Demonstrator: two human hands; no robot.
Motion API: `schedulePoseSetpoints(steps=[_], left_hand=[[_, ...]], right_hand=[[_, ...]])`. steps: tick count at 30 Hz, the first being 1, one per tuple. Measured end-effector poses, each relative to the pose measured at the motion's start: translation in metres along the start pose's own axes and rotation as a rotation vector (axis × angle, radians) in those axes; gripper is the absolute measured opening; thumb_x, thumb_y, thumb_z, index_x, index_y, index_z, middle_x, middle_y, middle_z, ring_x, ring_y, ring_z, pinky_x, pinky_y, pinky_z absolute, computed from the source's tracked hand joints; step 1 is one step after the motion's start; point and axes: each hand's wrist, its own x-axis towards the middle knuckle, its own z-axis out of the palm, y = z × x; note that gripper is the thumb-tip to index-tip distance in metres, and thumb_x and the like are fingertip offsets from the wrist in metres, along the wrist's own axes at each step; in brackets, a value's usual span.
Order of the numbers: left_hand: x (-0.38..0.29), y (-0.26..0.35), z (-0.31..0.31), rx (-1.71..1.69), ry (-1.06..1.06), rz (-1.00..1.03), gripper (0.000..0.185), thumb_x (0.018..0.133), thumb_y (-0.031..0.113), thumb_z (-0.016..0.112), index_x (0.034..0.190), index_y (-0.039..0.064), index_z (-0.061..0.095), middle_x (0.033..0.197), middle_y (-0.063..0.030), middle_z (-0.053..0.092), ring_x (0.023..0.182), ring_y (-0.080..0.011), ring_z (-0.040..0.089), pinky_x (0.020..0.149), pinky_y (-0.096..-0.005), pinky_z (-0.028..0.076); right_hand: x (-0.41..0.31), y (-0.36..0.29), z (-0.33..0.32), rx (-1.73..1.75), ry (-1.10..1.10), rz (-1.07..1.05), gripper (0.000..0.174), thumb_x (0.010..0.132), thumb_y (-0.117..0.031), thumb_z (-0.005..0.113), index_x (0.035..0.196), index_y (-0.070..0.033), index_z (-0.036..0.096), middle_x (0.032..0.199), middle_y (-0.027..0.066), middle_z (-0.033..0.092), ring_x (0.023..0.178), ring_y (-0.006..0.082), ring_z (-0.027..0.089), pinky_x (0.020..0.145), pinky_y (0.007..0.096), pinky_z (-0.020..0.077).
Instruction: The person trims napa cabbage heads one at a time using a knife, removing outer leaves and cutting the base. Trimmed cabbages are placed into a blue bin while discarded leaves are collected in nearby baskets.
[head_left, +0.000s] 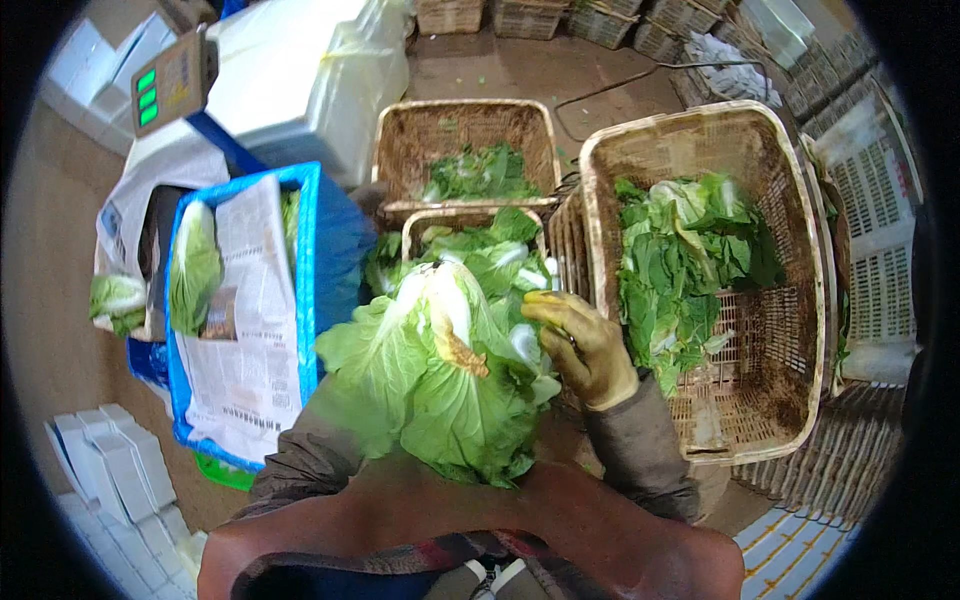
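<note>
A large napa cabbage (442, 367) is raised in front of my chest, its white stem end away from me and its loose green leaves spread towards me. One outer leaf has a browned, withered edge (466, 356). My left hand is out of sight behind the cabbage; only its brown sleeve (315, 442) shows. Just right of the cabbage is my right hand (581, 345), in a yellowish glove with fingers curled. A small dark, shiny bit shows at its fingers, but I cannot tell what it is. Beneath the cabbage, a crate (474, 214) holds leaves.
A large plastic crate (701, 450) with torn leaves stands right, a smaller one (465, 105) ahead. On the left, a blue-lined box (307, 300) holds newspaper (255, 330) and a napa cabbage (196, 270). Behind it are a scale display (169, 82) and white foam boxes (262, 82).
</note>
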Motion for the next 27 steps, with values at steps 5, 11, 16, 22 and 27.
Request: schedulePoseSetpoints(steps=[5, 11, 16, 22, 27], left_hand=[[-0.067, 0.026, -0.015, -0.100, -0.105, -0.139, 0.056, 0.088, 0.013, 0.072, 0.139, 0.006, 0.051, 0.128, -0.0106, 0.062, 0.115, -0.0215, 0.058, 0.098, -0.0380, 0.047], [-0.136, 0.030, -0.012, -0.011, -0.146, -0.289, 0.052, 0.090, 0.018, 0.070, 0.137, 0.006, 0.053, 0.125, -0.0110, 0.063, 0.112, -0.0209, 0.060, 0.094, -0.0377, 0.048], [-0.128, -0.003, -0.023, -0.115, -0.066, -0.352, 0.049, 0.091, 0.022, 0.069, 0.136, 0.006, 0.055, 0.123, -0.0114, 0.065, 0.108, -0.0205, 0.062, 0.091, -0.0374, 0.049], [-0.070, -0.049, 0.003, 0.047, 0.184, -0.221, 0.047, 0.093, 0.026, 0.068, 0.134, 0.006, 0.057, 0.120, -0.0118, 0.067, 0.105, -0.0199, 0.063, 0.087, -0.0370, 0.051], [-0.021, -0.045, -0.015, 0.406, 0.061, -0.306, 0.046, 0.094, 0.030, 0.066, 0.132, 0.006, 0.058, 0.118, -0.0122, 0.068, 0.102, -0.0194, 0.065, 0.084, -0.0367, 0.052]], right_hand=[[0.013, -0.038, 0.020, -0.507, -0.366, -0.300, 0.014, 0.086, -0.013, 0.064, 0.099, -0.008, 0.062, 0.113, 0.0098, 0.069, 0.073, 0.0248, 0.072, 0.060, 0.0393, 0.0579], [0.018, -0.063, 0.011, -0.563, -0.429, -0.523, 0.012, 0.087, -0.014, 0.059, 0.096, -0.005, 0.058, 0.087, 0.0094, 0.061, 0.059, 0.0221, 0.065, 0.046, 0.0365, 0.0517], [-0.014, 0.007, -0.001, -1.009, -0.790, 0.222, 0.020, 0.084, -0.010, 0.069, 0.102, -0.005, 0.064, 0.088, 0.0115, 0.069, 0.070, 0.0245, 0.070, 0.056, 0.0358, 0.0583], [-0.058, 0.031, -0.044, 0.271, -0.432, 0.872, 0.063, 0.095, -0.034, 0.071, 0.145, -0.006, 0.046, 0.122, 0.0154, 0.064, 0.104, 0.0216, 0.065, 0.080, 0.0320, 0.0576], [-0.109, 0.040, 0.028, 1.308, 0.051, 0.906, 0.074, 0.091, -0.037, 0.074, 0.149, -0.006, 0.039, 0.119, 0.0113, 0.064, 0.101, 0.0170, 0.063, 0.081, 0.0297, 0.0558]])
